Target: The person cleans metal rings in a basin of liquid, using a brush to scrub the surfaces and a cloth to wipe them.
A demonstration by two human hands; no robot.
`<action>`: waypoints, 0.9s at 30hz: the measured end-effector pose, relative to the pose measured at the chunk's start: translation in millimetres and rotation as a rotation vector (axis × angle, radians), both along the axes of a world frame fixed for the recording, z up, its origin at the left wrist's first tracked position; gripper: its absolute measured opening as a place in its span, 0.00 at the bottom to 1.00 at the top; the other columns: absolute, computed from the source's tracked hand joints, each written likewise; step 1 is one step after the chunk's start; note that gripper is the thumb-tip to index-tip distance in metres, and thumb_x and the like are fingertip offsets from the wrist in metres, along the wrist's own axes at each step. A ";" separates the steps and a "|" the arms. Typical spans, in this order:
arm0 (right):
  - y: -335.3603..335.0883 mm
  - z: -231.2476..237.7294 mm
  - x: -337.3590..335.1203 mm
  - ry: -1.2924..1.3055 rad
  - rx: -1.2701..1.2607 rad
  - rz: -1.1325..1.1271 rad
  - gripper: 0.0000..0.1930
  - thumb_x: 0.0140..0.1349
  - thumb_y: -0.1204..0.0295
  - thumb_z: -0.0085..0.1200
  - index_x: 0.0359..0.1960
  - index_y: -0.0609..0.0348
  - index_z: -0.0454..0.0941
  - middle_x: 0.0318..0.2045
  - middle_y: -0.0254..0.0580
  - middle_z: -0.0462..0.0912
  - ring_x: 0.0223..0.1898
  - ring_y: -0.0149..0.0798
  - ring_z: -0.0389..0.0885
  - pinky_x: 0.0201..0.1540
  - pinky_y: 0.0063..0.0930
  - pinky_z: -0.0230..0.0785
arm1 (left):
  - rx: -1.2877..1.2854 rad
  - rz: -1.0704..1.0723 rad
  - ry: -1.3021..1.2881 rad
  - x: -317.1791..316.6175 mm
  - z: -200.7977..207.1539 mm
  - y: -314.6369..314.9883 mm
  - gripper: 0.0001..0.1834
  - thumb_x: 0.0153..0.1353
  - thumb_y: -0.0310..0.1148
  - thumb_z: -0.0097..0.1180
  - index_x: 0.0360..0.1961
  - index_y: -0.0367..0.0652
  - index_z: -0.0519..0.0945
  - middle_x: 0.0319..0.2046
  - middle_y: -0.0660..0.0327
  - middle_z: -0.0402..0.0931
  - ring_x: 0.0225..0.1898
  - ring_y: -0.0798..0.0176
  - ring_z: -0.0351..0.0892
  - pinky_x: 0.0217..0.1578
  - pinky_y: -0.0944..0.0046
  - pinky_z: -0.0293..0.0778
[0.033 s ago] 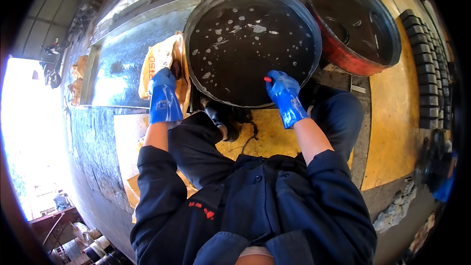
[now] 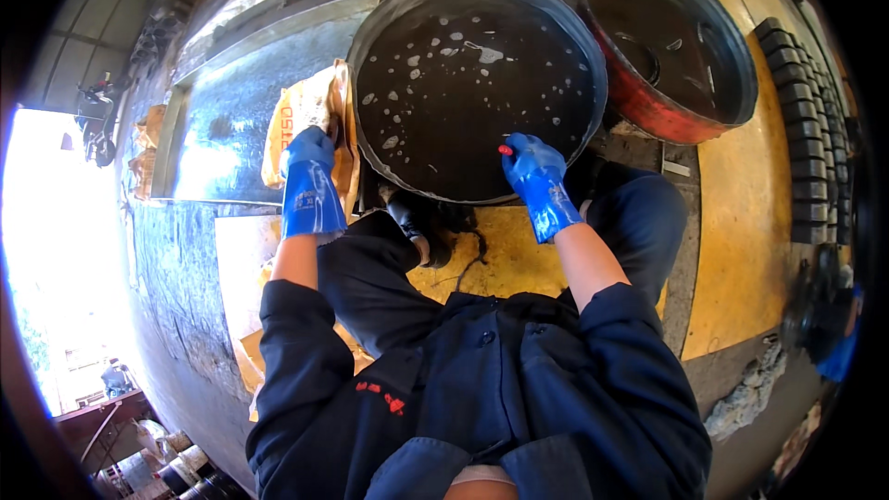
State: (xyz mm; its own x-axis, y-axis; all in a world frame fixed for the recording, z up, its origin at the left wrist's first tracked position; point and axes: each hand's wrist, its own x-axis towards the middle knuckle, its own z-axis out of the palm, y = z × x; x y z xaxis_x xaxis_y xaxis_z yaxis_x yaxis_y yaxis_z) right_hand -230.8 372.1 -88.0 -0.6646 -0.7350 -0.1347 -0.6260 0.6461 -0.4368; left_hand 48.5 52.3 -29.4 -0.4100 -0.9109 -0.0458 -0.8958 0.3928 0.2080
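Note:
My right hand (image 2: 535, 167), in a blue rubber glove, is closed around a tool with a red handle end (image 2: 505, 150); the rest of the tool is hidden. It is over the near right rim of a large round metal tub (image 2: 363, 143) of dark liquid with pale foam patches (image 2: 483, 54). At the tub's left side stands an open yellow-orange bag (image 2: 289, 116) with red print. My left hand (image 2: 310, 150), gloved the same way, is at the bag's mouth with its fingers curled; what they grip, if anything, is hidden.
A red round tub (image 2: 639, 97) with dark liquid stands at the far right. Left of the bag lies a shallow metal tray (image 2: 218, 102). Black ribbed blocks (image 2: 801, 130) line the right side. Yellow boards (image 2: 736, 250) cover parts of the floor; grey cloth (image 2: 750, 393) lies lower right.
A dark reddish piece beside my left hand at the bag's mouth no longer shows. The foam patches have shifted slightly. My right hand stays in place.

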 end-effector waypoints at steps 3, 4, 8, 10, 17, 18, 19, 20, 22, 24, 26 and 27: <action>4.0 -3.7 -3.8 -0.018 -0.012 0.001 0.10 0.68 0.58 0.62 0.47 0.43 0.86 0.47 0.44 0.90 0.48 0.54 0.90 0.51 0.48 0.82 | 0.081 -0.018 -0.033 -32.9 46.1 42.2 0.18 0.64 0.47 0.67 0.41 0.42 0.89 0.41 0.43 0.89 0.47 0.38 0.89 0.49 0.46 0.82; 4.2 -3.0 -5.2 -0.032 -0.012 0.008 0.10 0.68 0.58 0.62 0.47 0.43 0.86 0.47 0.44 0.90 0.48 0.54 0.89 0.51 0.48 0.82 | 0.116 -0.036 -0.079 -35.1 54.3 53.8 0.21 0.62 0.48 0.69 0.42 0.40 0.88 0.40 0.42 0.88 0.47 0.37 0.89 0.48 0.46 0.82; -1.8 0.4 -2.3 -0.007 0.037 0.017 0.09 0.70 0.60 0.62 0.47 0.43 0.86 0.47 0.43 0.89 0.47 0.53 0.90 0.52 0.46 0.82 | 0.106 -0.171 -0.247 -13.6 37.7 68.2 0.26 0.59 0.50 0.72 0.44 0.35 0.88 0.44 0.38 0.87 0.50 0.37 0.88 0.52 0.45 0.82; -0.1 -4.3 -0.5 0.009 0.022 0.022 0.09 0.69 0.60 0.62 0.47 0.43 0.86 0.47 0.43 0.89 0.47 0.53 0.90 0.52 0.46 0.82 | 0.117 -0.153 -0.343 -22.3 40.2 80.9 0.27 0.57 0.50 0.73 0.44 0.35 0.88 0.44 0.39 0.88 0.49 0.36 0.88 0.52 0.46 0.83; 0.7 -5.1 -2.1 -0.011 0.007 -0.004 0.10 0.69 0.57 0.62 0.45 0.44 0.86 0.47 0.43 0.90 0.50 0.54 0.89 0.52 0.48 0.81 | -0.149 -0.157 -0.495 -13.7 -60.2 44.8 0.10 0.65 0.37 0.63 0.42 0.46 0.90 0.42 0.52 0.92 0.42 0.47 0.93 0.39 0.47 0.86; 2.4 -6.8 -2.6 -0.007 0.008 -0.004 0.10 0.69 0.57 0.62 0.45 0.44 0.87 0.47 0.43 0.90 0.49 0.54 0.89 0.52 0.48 0.81 | -0.166 -0.171 -0.497 -12.1 -65.5 38.8 0.09 0.67 0.36 0.61 0.42 0.46 0.90 0.42 0.52 0.92 0.42 0.47 0.93 0.38 0.47 0.86; 1.6 -6.3 -3.7 -0.002 0.004 0.000 0.10 0.69 0.57 0.62 0.45 0.44 0.87 0.47 0.43 0.90 0.49 0.54 0.89 0.52 0.48 0.81 | -0.165 -0.164 -0.502 -8.4 -67.6 28.1 0.09 0.68 0.36 0.60 0.42 0.47 0.90 0.42 0.53 0.92 0.42 0.47 0.93 0.39 0.47 0.86; 1.3 -5.7 -4.7 -0.004 0.013 0.001 0.10 0.69 0.57 0.62 0.45 0.44 0.86 0.47 0.44 0.90 0.49 0.54 0.89 0.52 0.49 0.81 | -0.164 -0.157 -0.506 -3.8 -67.4 13.9 0.09 0.69 0.36 0.60 0.42 0.48 0.90 0.42 0.53 0.92 0.42 0.47 0.94 0.40 0.47 0.86; 0.1 -4.7 -3.9 -0.013 0.029 0.007 0.10 0.68 0.58 0.62 0.45 0.44 0.86 0.46 0.44 0.90 0.48 0.55 0.89 0.51 0.49 0.81 | -0.105 -0.180 -0.553 7.6 -26.6 -9.7 0.13 0.71 0.37 0.56 0.46 0.48 0.92 0.46 0.49 0.91 0.48 0.44 0.92 0.48 0.43 0.87; -3.4 -4.2 -0.3 -0.017 -0.003 0.021 0.10 0.68 0.58 0.62 0.45 0.45 0.86 0.46 0.44 0.89 0.48 0.55 0.89 0.51 0.49 0.81 | -0.217 -0.212 -0.413 75.2 -39.7 -102.3 0.18 0.72 0.43 0.53 0.41 0.44 0.91 0.41 0.44 0.90 0.43 0.39 0.91 0.44 0.42 0.86; -1.1 -10.0 2.4 -0.012 -0.024 0.025 0.10 0.68 0.59 0.61 0.45 0.45 0.86 0.46 0.44 0.89 0.47 0.55 0.89 0.50 0.49 0.81 | -0.305 -0.166 -0.456 97.3 -0.3 -142.0 0.19 0.72 0.44 0.52 0.43 0.44 0.91 0.43 0.43 0.89 0.45 0.38 0.90 0.48 0.42 0.85; -0.2 -10.1 1.8 0.000 -0.041 0.025 0.10 0.68 0.59 0.61 0.45 0.45 0.86 0.46 0.44 0.89 0.47 0.55 0.89 0.50 0.49 0.82 | -0.311 -0.101 -0.465 99.8 29.8 -159.3 0.19 0.72 0.44 0.52 0.45 0.44 0.91 0.45 0.43 0.89 0.47 0.38 0.90 0.50 0.42 0.84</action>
State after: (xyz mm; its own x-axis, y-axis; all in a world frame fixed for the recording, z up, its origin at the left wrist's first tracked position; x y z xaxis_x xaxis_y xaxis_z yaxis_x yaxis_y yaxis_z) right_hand -229.0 371.8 -98.1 -0.6462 -0.7560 -0.1047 -0.6412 0.6122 -0.4626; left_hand 148.3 -107.1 0.4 -0.4963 -0.8679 0.0221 -0.8204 0.4604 -0.3391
